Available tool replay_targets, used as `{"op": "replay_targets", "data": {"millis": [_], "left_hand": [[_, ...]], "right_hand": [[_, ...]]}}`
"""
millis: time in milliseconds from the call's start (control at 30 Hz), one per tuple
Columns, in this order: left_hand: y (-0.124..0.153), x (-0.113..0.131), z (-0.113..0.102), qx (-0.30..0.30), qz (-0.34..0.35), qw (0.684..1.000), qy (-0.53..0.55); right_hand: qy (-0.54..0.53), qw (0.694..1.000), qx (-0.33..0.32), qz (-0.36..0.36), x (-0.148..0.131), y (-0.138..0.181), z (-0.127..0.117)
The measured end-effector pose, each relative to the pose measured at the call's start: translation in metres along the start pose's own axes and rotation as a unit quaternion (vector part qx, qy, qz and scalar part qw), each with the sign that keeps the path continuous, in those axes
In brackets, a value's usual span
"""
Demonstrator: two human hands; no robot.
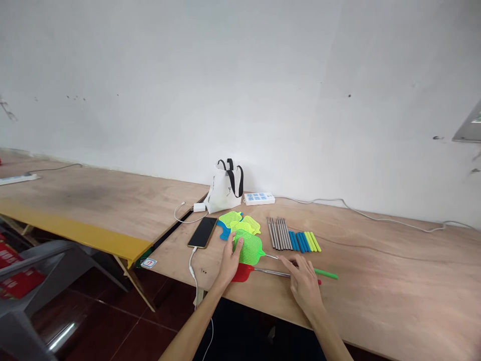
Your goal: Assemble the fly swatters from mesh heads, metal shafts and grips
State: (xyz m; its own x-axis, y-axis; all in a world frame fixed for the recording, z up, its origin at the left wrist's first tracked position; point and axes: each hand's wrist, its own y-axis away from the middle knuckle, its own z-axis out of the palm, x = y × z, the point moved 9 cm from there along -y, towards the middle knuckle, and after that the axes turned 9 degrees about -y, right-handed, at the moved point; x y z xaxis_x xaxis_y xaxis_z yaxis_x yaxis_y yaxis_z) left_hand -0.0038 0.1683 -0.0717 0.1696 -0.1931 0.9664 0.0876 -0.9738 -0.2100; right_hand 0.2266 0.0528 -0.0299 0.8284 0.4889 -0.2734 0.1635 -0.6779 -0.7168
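Observation:
A fly swatter with a green mesh head (250,249) and a green grip (326,274) lies across both my hands. My left hand (229,258) pinches the mesh head at its left edge. Around the thin metal rod, my right hand (303,281) is closed. Below it on the table rests a red fly swatter (243,273), its rod passing under my right hand. Loose yellow mesh heads (230,218) and a blue head (224,231) are piled just beyond my left hand. Metal rods (278,234) lie in a row, beside blue grips (299,242) and yellow grips (312,241).
A phone (203,232) with a white cable lies left of the swatter heads. Behind stand a white bag (224,193) with black handles and a power strip (259,198) against the wall. A gap separates this table from another table (93,203) on the left.

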Motion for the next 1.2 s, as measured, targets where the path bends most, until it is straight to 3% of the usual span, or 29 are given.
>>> {"op": "replay_targets", "data": {"millis": [200, 533, 867, 1033, 1200], "left_hand": [[0.008, 0.007, 0.008, -0.013, 0.013, 1.000, -0.001], [0.023, 0.026, 0.025, -0.103, 0.060, 0.992, -0.035], [0.017, 0.033, 0.019, -0.068, 0.048, 0.997, -0.011], [0.023, 0.041, 0.025, -0.107, 0.055, 0.993, 0.008], [0.023, 0.042, 0.025, -0.104, 0.064, 0.993, 0.002]], "right_hand": [[-0.005, 1.000, 0.008, -0.002, -0.002, 0.000, 0.002], [-0.062, 0.998, 0.005, 0.006, -0.004, -0.001, 0.008], [-0.041, 0.999, -0.020, 0.029, -0.009, -0.005, 0.013], [-0.035, 0.998, 0.005, 0.053, -0.007, -0.007, 0.007], [-0.020, 0.998, 0.001, 0.055, -0.007, -0.006, 0.008]]}}
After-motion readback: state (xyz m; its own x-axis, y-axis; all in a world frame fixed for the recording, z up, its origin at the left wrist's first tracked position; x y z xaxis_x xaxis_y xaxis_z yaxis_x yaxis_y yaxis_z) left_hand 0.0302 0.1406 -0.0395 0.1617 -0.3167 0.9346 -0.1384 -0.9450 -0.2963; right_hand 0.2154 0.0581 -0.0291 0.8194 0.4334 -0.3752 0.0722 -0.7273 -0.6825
